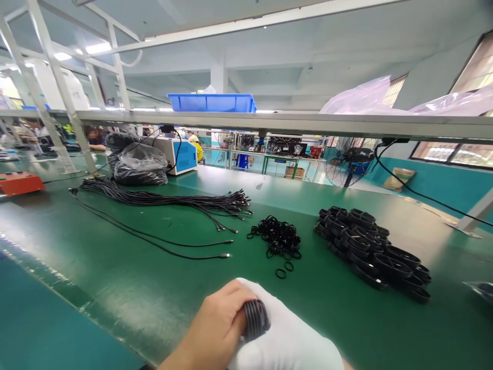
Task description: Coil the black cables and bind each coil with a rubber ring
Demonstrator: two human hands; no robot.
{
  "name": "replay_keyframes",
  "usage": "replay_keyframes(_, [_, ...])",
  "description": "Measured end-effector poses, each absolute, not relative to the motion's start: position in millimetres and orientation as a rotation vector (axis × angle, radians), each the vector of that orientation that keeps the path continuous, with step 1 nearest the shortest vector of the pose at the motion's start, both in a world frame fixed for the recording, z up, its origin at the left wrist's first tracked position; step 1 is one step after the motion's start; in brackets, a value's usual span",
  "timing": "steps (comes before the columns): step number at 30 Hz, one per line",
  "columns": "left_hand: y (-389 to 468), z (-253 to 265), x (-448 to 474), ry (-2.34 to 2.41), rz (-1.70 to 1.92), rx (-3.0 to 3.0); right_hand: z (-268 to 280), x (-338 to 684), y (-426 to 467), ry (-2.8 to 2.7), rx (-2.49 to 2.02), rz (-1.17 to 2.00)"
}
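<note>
A black cable coil (256, 319) is held between my two hands above the near part of the green table. My bare left hand (221, 321) has its fingers wrapped round the coil from the left. From the right, my right hand (287, 334), in a white glove, closes round the same coil; its fingertips are partly hidden. Ahead of the hands lies a heap of small black rings (279, 234), with two loose rings (284, 269) at its near side. A bundle of straight black cables (165, 198) stretches across the table at left, two cable ends lying apart from it.
Several coiled cables (362, 241) are piled at right. Black plastic bags (140, 162) and a blue-and-white machine (181, 154) stand at back left. An orange box (21, 182) sits far left. Overhead, a shelf (285, 121) carries a blue bin (211, 103).
</note>
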State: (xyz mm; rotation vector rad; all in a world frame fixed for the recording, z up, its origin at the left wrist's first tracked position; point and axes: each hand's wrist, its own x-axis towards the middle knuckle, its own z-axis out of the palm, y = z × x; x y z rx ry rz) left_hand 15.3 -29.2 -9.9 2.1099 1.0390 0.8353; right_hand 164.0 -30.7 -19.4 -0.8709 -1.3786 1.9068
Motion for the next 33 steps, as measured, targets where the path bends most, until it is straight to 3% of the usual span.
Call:
replay_keyframes(5, [-28, -3, 17, 1.198, 0.708, 1.895, -17, 166, -32, -1.269, -0.862, 2.135])
replay_keyframes(11, [-23, -5, 22, 1.140, 0.684, 1.423, -26, 166, -32, -1.155, -0.877, 2.120])
replay_keyframes(23, [-15, -9, 31, 1.536, 0.449, 1.863, -29, 158, -31, -1.127, -0.986, 2.173])
replay_keyframes(33, [-29, -25, 16, 1.194, 0.921, 1.959, -31, 158, -31, -1.277, -1.066, 2.136])
